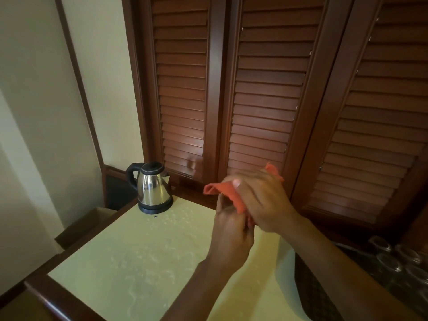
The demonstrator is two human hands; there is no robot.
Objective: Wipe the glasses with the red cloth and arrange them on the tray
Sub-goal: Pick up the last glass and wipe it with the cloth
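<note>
Both hands are raised together above the table's far side. My right hand (pixel 261 200) grips the red cloth (pixel 229 193), which bunches out on either side of its fingers. Just below and left of it, my left hand (pixel 231 230) curls around something pressed into the cloth; what it holds is hidden by the hands. Several clear glasses (pixel 393 260) stand upside down on a dark tray (pixel 310 288) at the lower right, under my right forearm.
A steel electric kettle (pixel 154 187) with a black handle stands at the table's far left corner. The pale yellow tabletop (pixel 143 256) has a dark wooden edge. Louvered wooden doors (pixel 261 89) rise behind it.
</note>
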